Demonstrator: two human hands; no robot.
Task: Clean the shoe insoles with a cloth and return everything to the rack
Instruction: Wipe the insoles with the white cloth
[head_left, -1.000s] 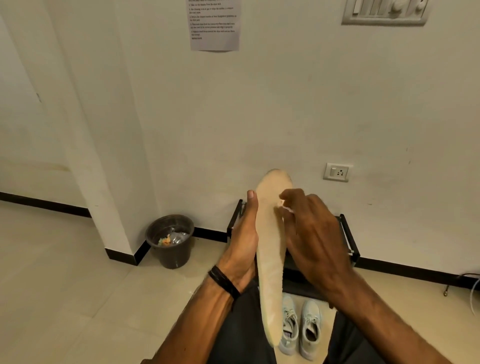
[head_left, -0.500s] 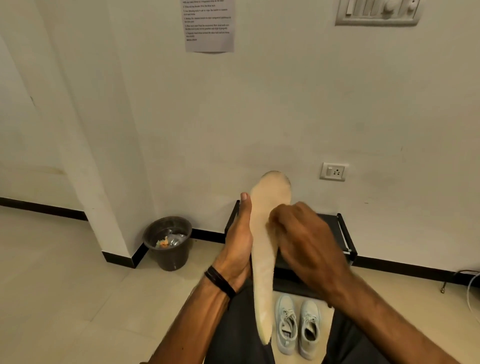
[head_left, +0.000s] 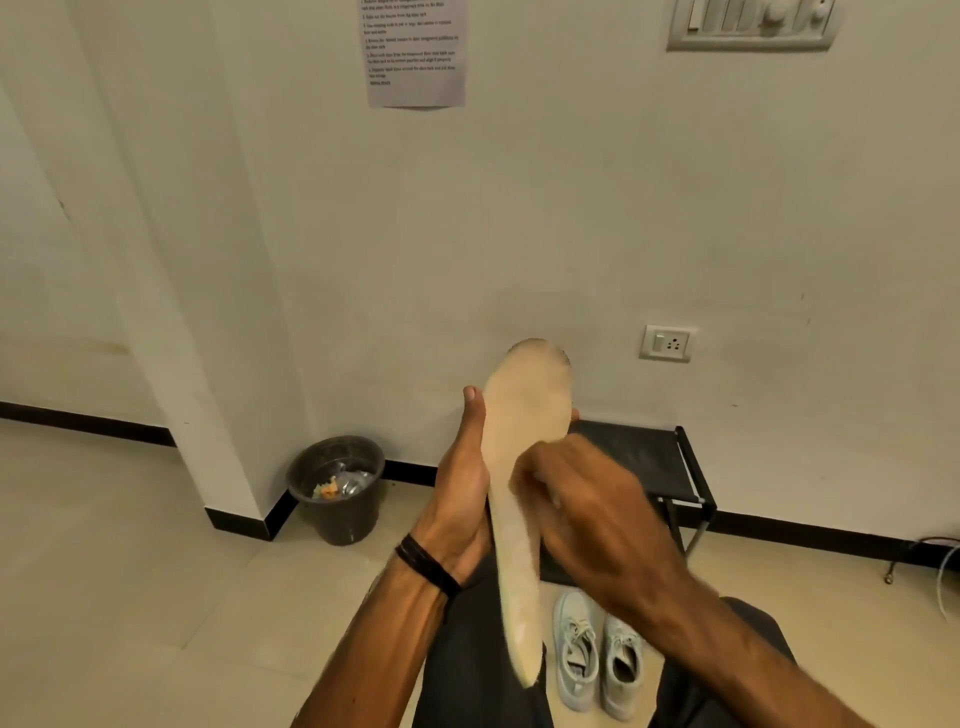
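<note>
The left hand (head_left: 462, 499) cradles a long, pale foam insole (head_left: 522, 467) upright, thumb along its edge. The right hand (head_left: 587, 514), blurred, presses its middle; finger curl unclear. Pale laced sneakers (head_left: 597, 649) stand at five o'clock on the tiled floor (head_left: 130, 571).

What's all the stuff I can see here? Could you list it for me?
insole: one, cream, held upright in front of the wall
shoes: two, pale grey-white, side by side on the floor
rack: one, black, against the wall
bin: one, dark, by the wall corner, litter inside
paper notice: one, white, high on the wall
socket: one, white, on the wall
switch panel: one, white, top right
left hand: holds the insole's edge
right hand: fingers curled against the insole; any cloth is hidden
</note>
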